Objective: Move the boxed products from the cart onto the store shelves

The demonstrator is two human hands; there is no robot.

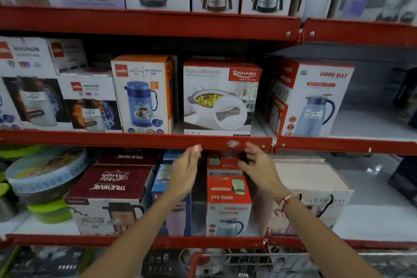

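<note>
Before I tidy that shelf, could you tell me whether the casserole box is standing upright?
Upright: the casserole box stands flat on the red shelf, its lettering reading level.

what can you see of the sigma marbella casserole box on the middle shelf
The Sigma Marbella box is white cardboard with a red Rishabh panel at its upper right and a picture of a white insulated casserole holding yellow food, lid leaning beside it. It stands upright at the shelf's front edge, between the orange Cello box and the Good Day box. Neither hand touches it.

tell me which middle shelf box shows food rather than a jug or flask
The Rishabh Sigma Marbella casserole box, between the Cello Tea Express box and the Good Day box.
</note>
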